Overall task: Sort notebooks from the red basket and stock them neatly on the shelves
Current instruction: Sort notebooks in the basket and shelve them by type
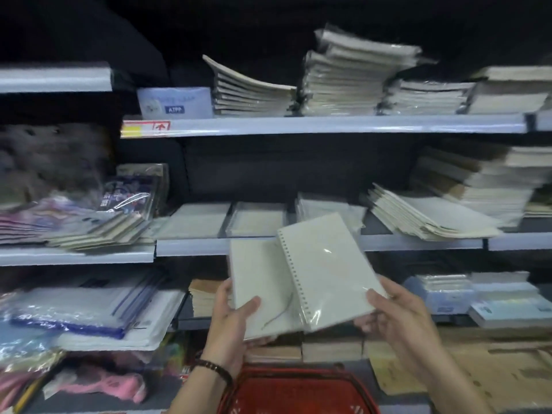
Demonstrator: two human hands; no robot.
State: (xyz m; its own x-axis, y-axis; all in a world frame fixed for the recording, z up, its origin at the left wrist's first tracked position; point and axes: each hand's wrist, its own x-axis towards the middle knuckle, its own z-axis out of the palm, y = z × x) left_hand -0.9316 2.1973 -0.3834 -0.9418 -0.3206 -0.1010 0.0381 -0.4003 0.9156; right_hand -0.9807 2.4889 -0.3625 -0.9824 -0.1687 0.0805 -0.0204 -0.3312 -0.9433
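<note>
Red basket (295, 389) at bottom centre, only rim and handles in view, contents not visible. Just above it, two forearms angled up; dark beaded bracelet (213, 368) on left wrist. Left hand (230, 321) gripping plain cream notebook (260, 282) at lower left corner, thumb on front cover, fingers curled behind. Right hand (397, 318) gripping spiral notebook (325, 270) at lower right edge, thumb on top, fingers under. Spiral notebook in clear wrap with glare, wire binding on its left side, tilted, overlapping right part of plain cream notebook. Both held in air over basket, in front of middle shelf lip (328, 245), touching no shelf.

Behind on middle shelf: flat cream notebooks (194, 219) side by side, slumped fanned stack (424, 216) to right, taller blurred stack (493, 180) far right. Upper shelf (328, 124): several wrapped cream stacks (343, 85), uneven heights; curled stack (248, 94) at their left; pale box (174, 101) beside that; red-yellow price tag (146, 128) on lip.

Left bay: coloured-cover books (59, 222) piled askew; below, plastic-wrapped packs (89, 309) with blue edge. Pink item (119, 383) bottom left, too blurred to identify. Brown cardboard (493, 369) bottom right. Small wrapped packs (478, 297) on lower right shelf. Heavy blur toward edges.
</note>
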